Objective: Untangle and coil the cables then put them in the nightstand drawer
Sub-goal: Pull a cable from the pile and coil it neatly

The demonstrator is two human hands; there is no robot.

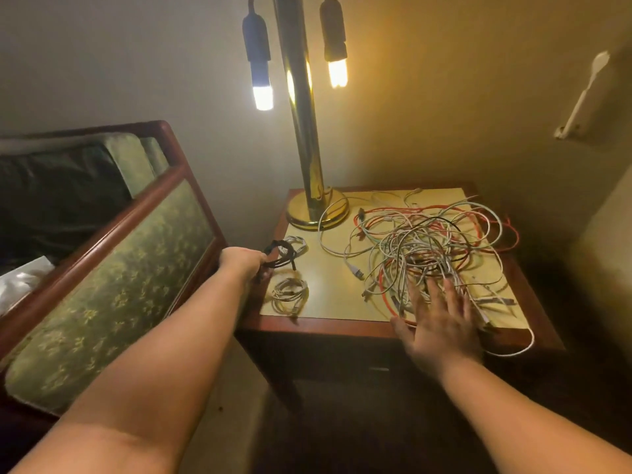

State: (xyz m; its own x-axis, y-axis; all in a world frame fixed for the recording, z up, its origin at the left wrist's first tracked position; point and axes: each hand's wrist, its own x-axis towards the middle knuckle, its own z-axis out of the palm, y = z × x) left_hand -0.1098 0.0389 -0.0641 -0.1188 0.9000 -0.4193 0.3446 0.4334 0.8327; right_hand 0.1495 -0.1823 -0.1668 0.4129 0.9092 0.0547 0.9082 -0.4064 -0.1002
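A big tangle of white, grey, black and orange cables [424, 248] covers the right half of the nightstand top [328, 285]. My left hand [241, 263] grips a coiled black cable [282, 256] at the top's left edge. Just behind that coil lies a coiled white cable [297, 242]. Another coiled white cable [290, 295] lies near the front left corner. My right hand [441, 323] is spread flat, fingers straight, over the front edge of the tangle. One white cable [513, 350] loops over the front right edge. The drawer front below is in deep shadow.
A brass lamp [307, 172] with two lit bulbs stands at the nightstand's back left corner. A green upholstered chair with a wooden frame [113, 254] stands close on the left. Walls close in behind and on the right.
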